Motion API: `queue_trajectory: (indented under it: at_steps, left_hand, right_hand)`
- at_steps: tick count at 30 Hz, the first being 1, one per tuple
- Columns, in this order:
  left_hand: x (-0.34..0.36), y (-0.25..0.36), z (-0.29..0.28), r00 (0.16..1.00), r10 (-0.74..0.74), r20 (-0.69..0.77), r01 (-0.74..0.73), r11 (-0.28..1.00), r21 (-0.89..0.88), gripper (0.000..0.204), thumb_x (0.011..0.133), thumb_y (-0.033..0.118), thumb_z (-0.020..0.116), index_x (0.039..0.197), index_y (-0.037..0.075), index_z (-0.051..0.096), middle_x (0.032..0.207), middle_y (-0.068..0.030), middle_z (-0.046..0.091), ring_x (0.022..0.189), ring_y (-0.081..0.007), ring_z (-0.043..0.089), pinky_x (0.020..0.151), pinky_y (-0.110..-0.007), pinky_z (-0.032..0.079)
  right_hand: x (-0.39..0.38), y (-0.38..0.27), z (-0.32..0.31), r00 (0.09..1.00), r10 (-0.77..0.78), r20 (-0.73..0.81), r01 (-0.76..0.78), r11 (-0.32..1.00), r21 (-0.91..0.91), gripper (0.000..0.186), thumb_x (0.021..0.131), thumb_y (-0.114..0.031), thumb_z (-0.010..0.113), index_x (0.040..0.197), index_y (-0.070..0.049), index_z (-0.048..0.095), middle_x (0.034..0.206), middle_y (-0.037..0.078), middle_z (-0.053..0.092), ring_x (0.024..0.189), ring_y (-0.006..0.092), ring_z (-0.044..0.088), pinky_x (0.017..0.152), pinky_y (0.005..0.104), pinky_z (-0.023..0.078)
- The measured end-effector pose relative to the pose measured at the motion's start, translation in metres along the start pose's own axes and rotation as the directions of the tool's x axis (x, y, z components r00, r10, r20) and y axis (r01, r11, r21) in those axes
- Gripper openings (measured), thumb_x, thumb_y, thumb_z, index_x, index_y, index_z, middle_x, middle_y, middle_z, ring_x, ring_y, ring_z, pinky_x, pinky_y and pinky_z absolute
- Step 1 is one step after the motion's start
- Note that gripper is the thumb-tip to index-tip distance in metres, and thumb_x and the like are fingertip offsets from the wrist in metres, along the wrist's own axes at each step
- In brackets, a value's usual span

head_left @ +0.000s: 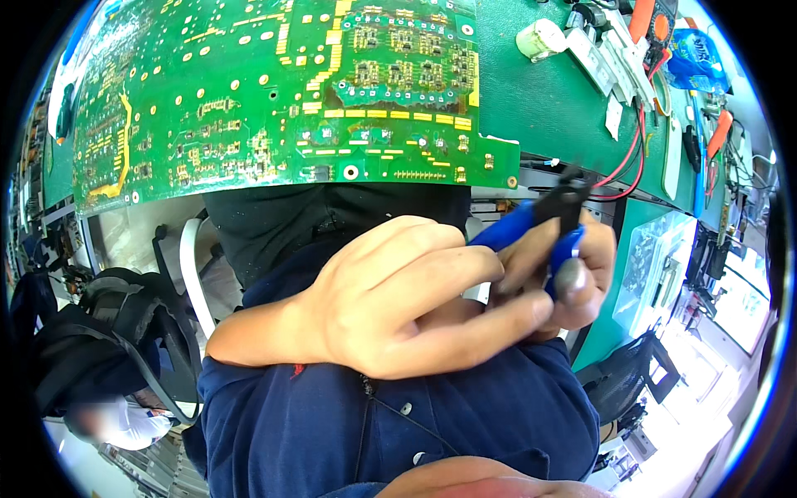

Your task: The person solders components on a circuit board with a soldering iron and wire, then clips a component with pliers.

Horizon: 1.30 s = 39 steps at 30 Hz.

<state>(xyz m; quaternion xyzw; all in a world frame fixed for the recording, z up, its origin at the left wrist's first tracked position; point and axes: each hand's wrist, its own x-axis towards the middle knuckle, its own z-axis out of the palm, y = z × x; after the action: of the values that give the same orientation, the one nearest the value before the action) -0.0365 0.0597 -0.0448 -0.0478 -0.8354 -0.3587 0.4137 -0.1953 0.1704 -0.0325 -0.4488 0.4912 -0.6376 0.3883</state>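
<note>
My right hand (591,270) is closed around a pair of side cutters (505,227) with blue handles and dark jaws. The jaws point up and away from me, slightly blurred. My left hand (398,303) reaches across my body from the left, its back toward the view and its fingers stretched apart. One left fingertip lies close to the right thumb; whether they touch I cannot tell. The left thumb is hidden. Beyond both hands a large green circuit board (241,91) lies at the table's front, its near edge jutting over my lap.
A green mat (515,108) covers the table. At the far right are a white roll (541,39), pale strips (610,54), red wires (639,153), a blue packet (696,60) and an orange-edged meter (660,25). Black chairs (124,319) stand left; another person (133,425) is behind them.
</note>
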Motion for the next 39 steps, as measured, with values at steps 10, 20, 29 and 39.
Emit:
queue_trajectory:
  at_steps: [10, 20, 29, 39]
  left_hand:
    - [-0.001, 0.001, -0.009, 0.956, 0.288, 0.053, -0.292, 0.945, 0.144, 0.026, 0.063, 0.005, 0.068, 0.089, 0.004, 0.069, 0.105, -0.0159, 0.062, 0.083, -0.0234, 0.059, 0.066, -0.03, 0.054]
    - [0.016, 0.018, -0.011, 0.969, 0.191, -0.159, -0.17, 0.976, 0.134, 0.03, 0.068, 0.0, 0.065, 0.098, -0.005, 0.063, 0.102, -0.0256, 0.062, 0.075, -0.0293, 0.065, 0.065, -0.031, 0.054]
    - [0.023, 0.007, -0.002, 0.911, 0.16, -0.38, -0.185, 0.982, -0.03, 0.03, 0.068, 0.007, 0.073, 0.096, -0.003, 0.066, 0.098, -0.0196, 0.061, 0.065, -0.0226, 0.061, 0.058, -0.025, 0.05]
    - [-0.081, -0.021, -0.022, 0.682, -0.73, -0.048, 0.583, 0.582, -0.567, 0.023, 0.084, 0.008, 0.065, 0.102, -0.006, 0.062, 0.078, -0.0069, 0.059, 0.073, -0.012, 0.057, 0.069, -0.024, 0.046]
  right_hand:
    - [-0.015, -0.011, 0.011, 0.976, 0.212, 0.055, -0.214, 0.866, 0.451, 0.053, 0.091, -0.036, 0.044, 0.061, 0.006, 0.057, 0.046, 0.012, 0.052, 0.031, 0.0132, 0.045, 0.029, 0.025, 0.03]
    - [-0.002, -0.014, 0.025, 0.848, -0.506, -0.158, 0.274, 0.673, -0.687, 0.029, 0.077, -0.018, 0.066, 0.097, 0.003, 0.065, 0.079, 0.014, 0.062, 0.069, 0.0195, 0.06, 0.059, 0.0256, 0.045]
    - [0.01, -0.022, -0.006, 0.926, -0.344, -0.158, 0.244, 0.862, -0.444, 0.032, 0.08, -0.028, 0.069, 0.088, 0.003, 0.064, 0.076, 0.011, 0.066, 0.064, 0.0187, 0.064, 0.06, 0.0257, 0.05]
    - [0.046, -0.008, 0.001, 0.977, -0.203, -0.067, 0.133, 0.821, -0.556, 0.03, 0.081, -0.022, 0.071, 0.089, 0.006, 0.064, 0.071, 0.012, 0.066, 0.061, 0.0149, 0.065, 0.055, 0.0209, 0.05]
